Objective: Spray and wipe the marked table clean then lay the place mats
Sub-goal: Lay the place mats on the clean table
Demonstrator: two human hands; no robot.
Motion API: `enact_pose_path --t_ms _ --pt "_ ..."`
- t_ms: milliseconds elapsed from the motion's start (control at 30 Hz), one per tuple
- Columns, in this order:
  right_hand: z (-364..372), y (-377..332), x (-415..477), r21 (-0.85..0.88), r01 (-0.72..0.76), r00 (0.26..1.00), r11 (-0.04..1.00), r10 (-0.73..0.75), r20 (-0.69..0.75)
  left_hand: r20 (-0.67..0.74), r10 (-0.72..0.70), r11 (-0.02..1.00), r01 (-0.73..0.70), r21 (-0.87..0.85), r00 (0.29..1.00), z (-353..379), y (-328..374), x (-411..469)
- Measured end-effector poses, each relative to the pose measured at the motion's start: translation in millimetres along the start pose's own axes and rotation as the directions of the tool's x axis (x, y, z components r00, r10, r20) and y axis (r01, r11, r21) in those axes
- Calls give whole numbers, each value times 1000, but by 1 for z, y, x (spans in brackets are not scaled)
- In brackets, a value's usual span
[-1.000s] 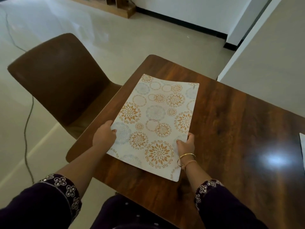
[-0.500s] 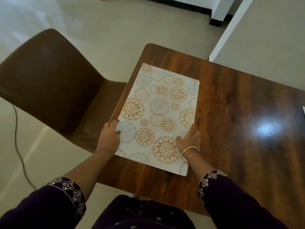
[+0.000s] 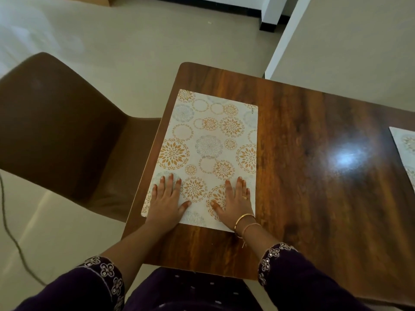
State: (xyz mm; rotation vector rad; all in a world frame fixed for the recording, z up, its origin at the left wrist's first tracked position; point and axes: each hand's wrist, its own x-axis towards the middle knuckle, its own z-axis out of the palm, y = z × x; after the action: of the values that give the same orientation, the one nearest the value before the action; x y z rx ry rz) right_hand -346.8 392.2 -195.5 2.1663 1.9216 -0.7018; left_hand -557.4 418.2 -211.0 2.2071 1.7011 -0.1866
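A white place mat printed with orange and grey flower circles lies flat at the left end of the dark wooden table, its long side along the table's left edge. My left hand rests palm down on the mat's near left part, fingers spread. My right hand, with a ring and bangles at the wrist, presses flat on the near right part. Neither hand grips anything. A second patterned mat shows partly at the right edge of the view.
A brown moulded chair stands close against the table's left side. A thin cable runs across the pale floor at the lower left. A grey wall with a white corner rises behind the table.
The mat went from being held by its near edge and slid to lying flat. Both hands let go of the edge and now press palm down on it.
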Motion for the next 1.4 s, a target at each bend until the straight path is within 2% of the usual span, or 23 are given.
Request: enact_pose_path --t_ms 433,733,933,1033,1400 --pt "-8 3 15 -17 14 999 1000 -13 44 55 14 1000 -13 -24 998 -6 -2 13" --pt "-17 9 20 -25 33 991 999 -30 129 81 3 999 1 -43 997 -11 1 14" --pt "-14 14 -2 -13 10 1000 1000 -9 26 21 -114 994 114 5 993 -11 8 7" --pt "0 13 -11 -8 -1 999 1000 1 53 55 -172 985 173 -20 984 -8 11 2" --pt "0 19 -2 -22 15 997 1000 -13 73 72 -147 988 150 -34 986 -9 11 12"
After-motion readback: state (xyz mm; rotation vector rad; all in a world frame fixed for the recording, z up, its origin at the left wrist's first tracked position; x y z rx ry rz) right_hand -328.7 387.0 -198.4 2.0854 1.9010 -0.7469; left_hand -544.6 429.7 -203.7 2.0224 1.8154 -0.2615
